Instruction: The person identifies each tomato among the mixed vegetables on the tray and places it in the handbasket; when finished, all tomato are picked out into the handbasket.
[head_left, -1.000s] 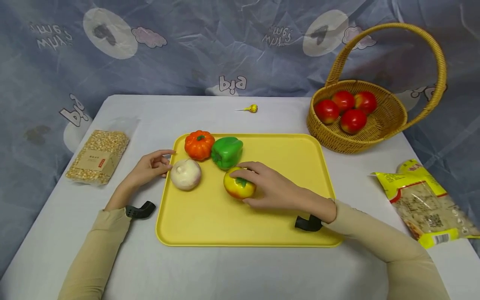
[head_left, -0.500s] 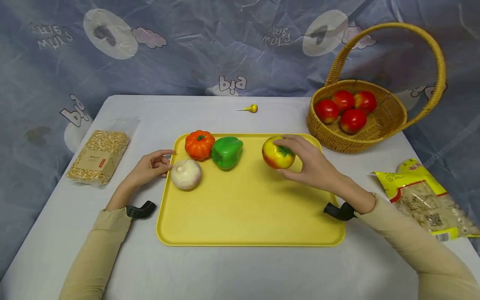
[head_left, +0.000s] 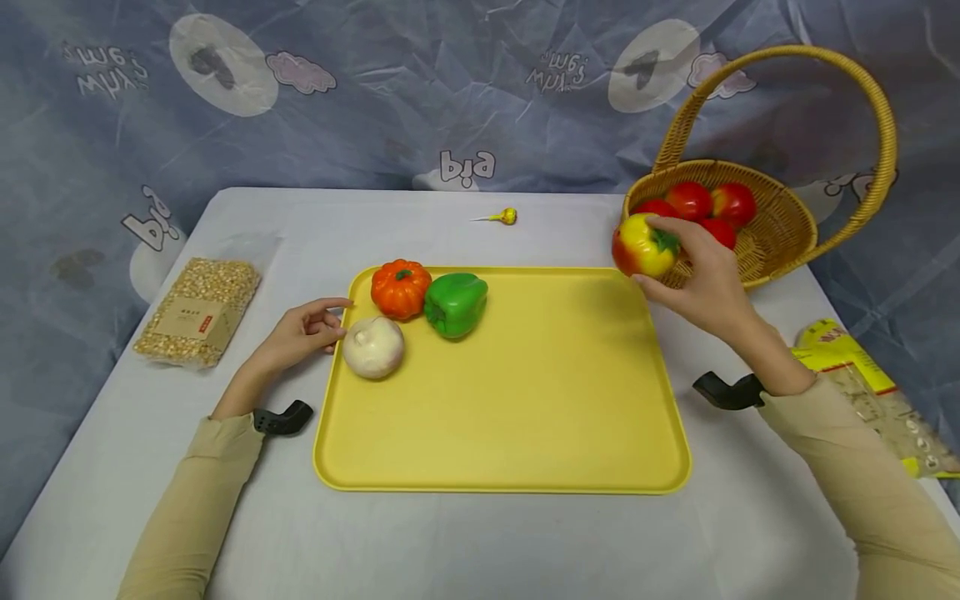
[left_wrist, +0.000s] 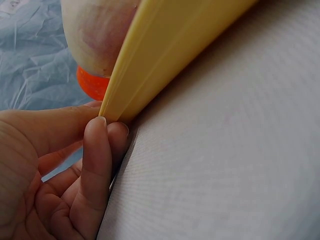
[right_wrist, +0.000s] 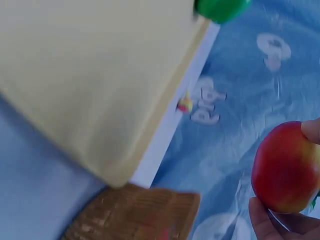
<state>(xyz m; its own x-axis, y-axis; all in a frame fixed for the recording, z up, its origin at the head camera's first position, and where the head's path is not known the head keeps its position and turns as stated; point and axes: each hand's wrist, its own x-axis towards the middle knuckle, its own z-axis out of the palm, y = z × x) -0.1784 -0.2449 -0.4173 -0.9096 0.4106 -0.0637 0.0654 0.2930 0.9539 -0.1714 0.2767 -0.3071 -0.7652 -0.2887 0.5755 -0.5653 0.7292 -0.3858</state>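
My right hand (head_left: 701, 271) grips a yellow-and-red fruit (head_left: 647, 247) with a green leafy top between thumb and fingers. In the head view the fruit overlaps the near left rim of the wicker basket (head_left: 780, 279), which has several red apples (head_left: 733, 205) inside. The right wrist view shows the fruit's red side (right_wrist: 282, 167) against the blue backdrop. My left hand (head_left: 303, 333) holds the left rim of the yellow tray (head_left: 525, 417), fingertips at its edge in the left wrist view. On the tray lie a white onion (head_left: 373, 348), an orange pumpkin (head_left: 401, 289) and a green bell pepper (head_left: 455, 305).
A bag of corn kernels (head_left: 198, 312) lies at the left of the white table. A yellow-and-clear food bag (head_left: 870, 383) lies at the right, partly behind the right forearm. Near the back edge is a small yellow lollipop (head_left: 507, 217). A printed blue cloth (head_left: 375, 92) hangs behind.
My right hand has lifted the yellow-and-red fruit from beside the green pepper and carried it right and back to the basket. The left hand has stayed at the tray's rim.
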